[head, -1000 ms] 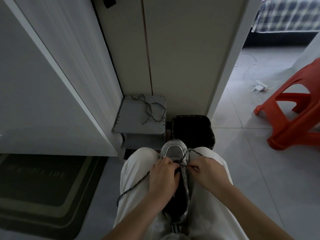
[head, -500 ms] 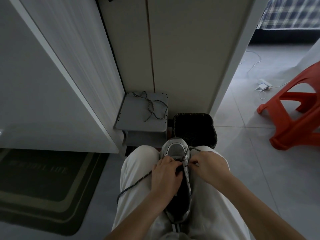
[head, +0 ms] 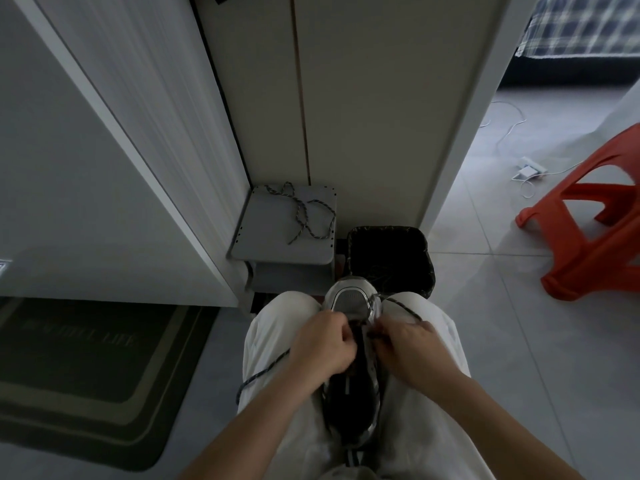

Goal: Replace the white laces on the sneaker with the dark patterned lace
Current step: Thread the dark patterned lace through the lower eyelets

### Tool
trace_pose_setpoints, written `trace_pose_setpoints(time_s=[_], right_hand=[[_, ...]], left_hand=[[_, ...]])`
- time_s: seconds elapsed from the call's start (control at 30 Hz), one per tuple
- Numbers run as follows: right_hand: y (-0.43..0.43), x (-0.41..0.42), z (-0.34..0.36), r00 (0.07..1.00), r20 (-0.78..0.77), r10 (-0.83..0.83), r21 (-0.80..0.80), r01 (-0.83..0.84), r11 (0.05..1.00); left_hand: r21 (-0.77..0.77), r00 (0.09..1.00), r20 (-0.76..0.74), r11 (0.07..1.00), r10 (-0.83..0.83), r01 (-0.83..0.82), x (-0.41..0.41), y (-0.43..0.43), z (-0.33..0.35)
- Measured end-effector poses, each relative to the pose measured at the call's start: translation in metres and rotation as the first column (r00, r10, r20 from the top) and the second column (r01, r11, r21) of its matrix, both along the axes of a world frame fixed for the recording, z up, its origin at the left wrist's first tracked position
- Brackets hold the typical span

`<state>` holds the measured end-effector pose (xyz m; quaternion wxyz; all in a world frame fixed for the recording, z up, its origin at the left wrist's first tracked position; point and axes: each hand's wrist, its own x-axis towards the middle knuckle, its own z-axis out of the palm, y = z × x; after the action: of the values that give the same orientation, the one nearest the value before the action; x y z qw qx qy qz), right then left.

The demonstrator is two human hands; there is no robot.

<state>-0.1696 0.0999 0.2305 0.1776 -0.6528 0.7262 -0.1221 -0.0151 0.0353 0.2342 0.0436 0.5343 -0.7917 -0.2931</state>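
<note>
A silver and black sneaker (head: pixel 351 403) lies on my lap between my knees, toe pointing away. My left hand (head: pixel 323 344) grips its left eyelet row with curled fingers. A dark patterned lace (head: pixel 263 374) trails from under that hand down over my left thigh. My right hand (head: pixel 410 348) pinches the other end of this lace at the right eyelets; that end loops over my right knee. A second dark patterned lace (head: pixel 304 216) lies tangled on a small grey stool (head: pixel 263 244) ahead. No white lace is visible.
A black-lined waste bin (head: pixel 389 258) stands just beyond my knees, right of the stool. White cabinet panels rise behind and to the left. A dark doormat (head: pixel 86 368) lies at lower left. An orange plastic stool (head: pixel 595 230) and a white charger with cable (head: pixel 528 169) are at right.
Both hands stayed at the sneaker's front eyelets with only small finger movements. The view shifted slightly.
</note>
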Motion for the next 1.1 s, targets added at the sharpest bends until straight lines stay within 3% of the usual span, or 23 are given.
trace_pose_setpoints(time_s=[0.1, 0.2, 0.3, 0.4, 0.5, 0.63, 0.77, 0.83, 0.93, 1.03, 1.1], right_hand=[[0.001, -0.002, 0.003, 0.999, 0.046, -0.026, -0.006, 0.026, 1.000], [-0.002, 0.003, 0.010, 0.997, 0.050, -0.056, -0.042, 0.058, 0.997], [-0.004, 0.007, 0.014, 0.995, 0.029, -0.097, -0.070, 0.099, 0.993], [-0.006, 0.008, 0.013, 0.975, 0.134, -0.175, -0.031, 0.180, 0.983], [-0.007, 0.004, 0.008, 0.957, 0.196, -0.213, -0.007, 0.219, 0.976], [0.000, 0.013, -0.001, 0.991, 0.008, -0.135, 0.197, 0.130, 0.972], [0.003, 0.012, -0.006, 0.974, -0.065, -0.215, 0.108, 0.221, 0.969], [0.004, 0.005, -0.006, 0.966, -0.063, -0.251, 0.123, 0.257, 0.958], [0.005, 0.000, -0.007, 0.962, 0.004, -0.273, 0.126, 0.270, 0.954], [0.005, 0.000, -0.004, 0.964, 0.022, -0.265, 0.101, 0.262, 0.960], [0.006, 0.004, -0.003, 0.964, 0.048, -0.261, 0.103, 0.256, 0.961]], left_hand=[[-0.031, 0.996, -0.039, 0.996, 0.078, -0.080, 0.020, -0.008, 0.005], [-0.068, 0.993, -0.118, 0.998, -0.021, 0.013, 0.018, -0.006, 0.007], [-0.155, 0.989, 0.016, 0.977, -0.149, 0.149, 0.001, 0.008, -0.004], [-0.285, 0.998, 0.022, 0.956, -0.058, 0.062, -0.009, 0.019, -0.016], [-0.316, 0.999, 0.029, 0.948, -0.034, 0.041, -0.014, 0.018, -0.016], [-0.223, 0.989, 0.118, 0.968, -0.087, 0.112, -0.014, 0.002, -0.005], [-0.079, 0.989, 0.108, 0.991, -0.099, 0.108, 0.001, -0.003, 0.008], [0.005, 0.997, 0.044, 0.998, -0.059, 0.059, 0.023, -0.005, 0.015], [0.082, 0.995, 0.095, 0.996, 0.023, -0.031, 0.078, -0.007, 0.020], [0.234, 0.964, 0.240, 0.958, 0.110, -0.167, 0.140, 0.001, 0.017], [0.353, 0.935, 0.346, 0.913, 0.074, -0.203, 0.162, 0.010, 0.011]])
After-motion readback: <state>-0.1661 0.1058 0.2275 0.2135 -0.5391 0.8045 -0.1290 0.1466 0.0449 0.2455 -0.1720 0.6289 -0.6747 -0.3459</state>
